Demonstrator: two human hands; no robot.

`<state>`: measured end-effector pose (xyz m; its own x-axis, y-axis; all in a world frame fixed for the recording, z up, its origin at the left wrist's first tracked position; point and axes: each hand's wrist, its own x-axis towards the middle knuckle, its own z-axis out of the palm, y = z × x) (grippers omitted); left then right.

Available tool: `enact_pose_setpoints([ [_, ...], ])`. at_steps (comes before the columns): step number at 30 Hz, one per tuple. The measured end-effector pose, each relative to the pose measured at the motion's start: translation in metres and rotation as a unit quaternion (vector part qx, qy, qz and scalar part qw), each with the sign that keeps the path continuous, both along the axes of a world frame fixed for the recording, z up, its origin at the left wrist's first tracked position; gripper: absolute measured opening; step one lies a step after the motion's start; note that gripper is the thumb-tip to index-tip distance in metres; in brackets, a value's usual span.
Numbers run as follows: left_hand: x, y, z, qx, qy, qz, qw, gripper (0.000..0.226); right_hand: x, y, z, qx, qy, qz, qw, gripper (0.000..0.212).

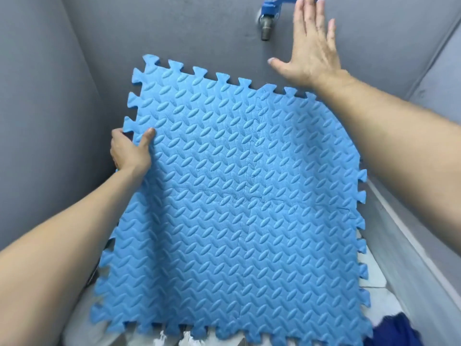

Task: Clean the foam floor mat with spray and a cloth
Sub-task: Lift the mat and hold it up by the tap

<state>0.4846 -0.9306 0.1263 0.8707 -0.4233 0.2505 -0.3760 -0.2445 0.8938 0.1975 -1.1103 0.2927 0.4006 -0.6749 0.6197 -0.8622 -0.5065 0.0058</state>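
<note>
A blue foam floor mat [234, 196] of interlocking tiles with a leaf-like embossed pattern fills the middle of the head view, tilted up against the grey wall. My left hand [129, 151] grips its upper left edge, thumb on the front face. My right hand [309, 43] is raised above the mat's top right corner, fingers spread, fingertips at the blue lever of a wall tap [270, 13]. No water comes from the spout. No spray bottle or cloth is in view.
Grey walls [50, 96] close in on the left, back and right. A pale ledge [399, 240] runs along the lower right. Dark blue fabric [396, 330] shows at the bottom right, and white speckled floor [174, 340] shows under the mat.
</note>
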Motion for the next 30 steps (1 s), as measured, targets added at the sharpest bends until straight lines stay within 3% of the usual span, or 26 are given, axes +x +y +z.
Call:
enact_pose_setpoints([
  [3, 0.002, 0.003, -0.003, 0.035, -0.010, 0.009, 0.999, 0.069, -0.032, 0.036, -0.054, 0.068, -0.171, 0.025, 0.983, 0.090],
  [6, 0.002, 0.006, -0.005, 0.091, -0.022, 0.013, 0.996, 0.074, -0.098, 0.095, -0.183, 0.128, -0.331, -0.110, 0.928, 0.089],
  [10, -0.004, 0.010, -0.003, 0.175, -0.059, 0.037, 0.982, 0.079, -0.185, 0.147, -0.281, 0.330, -0.334, -0.296, 0.832, 0.116],
  [12, -0.004, 0.012, -0.004, 0.205, -0.061, 0.028, 0.977, 0.078, -0.203, 0.152, -0.295, 0.457, -0.375, -0.278, 0.757, 0.098],
  [14, 0.005, 0.018, -0.009, 0.213, -0.043, -0.017, 0.976, 0.078, -0.208, 0.152, -0.301, 0.503, -0.429, -0.253, 0.707, 0.091],
  [16, 0.014, 0.032, -0.019, 0.217, -0.013, -0.086, 0.972, 0.082, -0.210, 0.149, -0.310, 0.477, -0.471, -0.239, 0.702, 0.087],
  [20, 0.015, 0.097, -0.068, 0.273, 0.097, -0.116, 0.950, 0.112, -0.203, 0.154, -0.310, 0.430, -0.504, -0.228, 0.713, 0.054],
  [23, -0.005, 0.151, -0.110, 0.319, 0.159, -0.205, 0.911, 0.077, -0.202, 0.156, -0.308, 0.419, -0.501, -0.231, 0.721, 0.054],
  [25, -0.014, 0.167, -0.126, 0.285, 0.198, -0.227, 0.910, 0.054, -0.200, 0.156, -0.307, 0.410, -0.491, -0.238, 0.731, 0.055],
  [28, -0.012, 0.171, -0.138, 0.254, 0.205, -0.221, 0.919, 0.051, -0.191, 0.159, -0.308, 0.391, -0.477, -0.259, 0.743, 0.059],
  [30, -0.009, 0.168, -0.142, 0.248, 0.191, -0.218, 0.924, 0.050, -0.188, 0.167, -0.312, 0.349, -0.459, -0.253, 0.777, 0.063],
])
